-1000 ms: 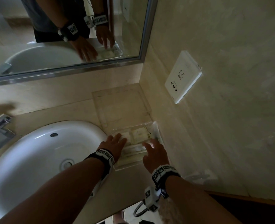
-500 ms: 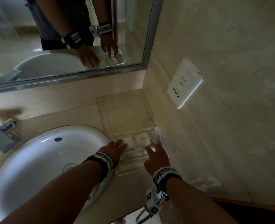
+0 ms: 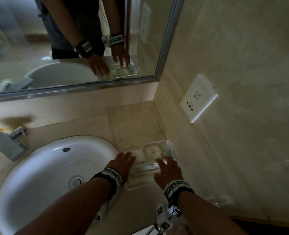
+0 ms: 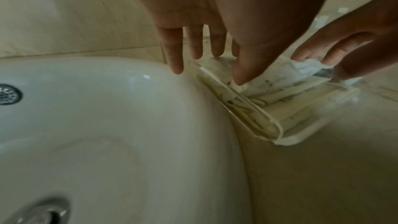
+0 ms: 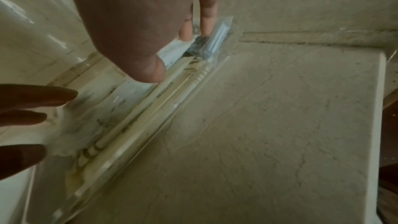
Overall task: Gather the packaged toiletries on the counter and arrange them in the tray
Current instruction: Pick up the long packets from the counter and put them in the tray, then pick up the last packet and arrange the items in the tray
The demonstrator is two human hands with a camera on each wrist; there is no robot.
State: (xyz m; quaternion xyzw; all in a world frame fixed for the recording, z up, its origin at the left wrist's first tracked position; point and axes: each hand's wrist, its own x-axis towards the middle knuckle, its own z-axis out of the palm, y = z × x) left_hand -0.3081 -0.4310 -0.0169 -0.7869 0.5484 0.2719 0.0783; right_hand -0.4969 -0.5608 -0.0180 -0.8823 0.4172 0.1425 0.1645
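A clear plastic tray [image 3: 141,183] sits on the counter between the basin and the side wall. It holds white packaged toiletries [image 3: 151,152], flat packets and long slim ones [image 5: 172,89]. My left hand [image 3: 126,160] lies at the tray's left side with its fingers [image 4: 174,54] straight and the thumb tip touching a packet [image 4: 277,81]. My right hand [image 3: 165,164] rests on the right side of the tray, its fingers [image 5: 204,21] and thumb pressing on the packets there. Neither hand lifts anything.
The white basin [image 3: 38,175] touches the tray's left edge, with a chrome tap [image 3: 9,143] further left. A clear flat panel [image 3: 135,122] lies behind the tray in the corner. A wall socket [image 3: 198,97] is on the right wall, and the counter's front edge [image 5: 379,125] is near.
The head view has shifted a little. Both hands stay on the tray, with the right hand's fingers slightly further over the packets.
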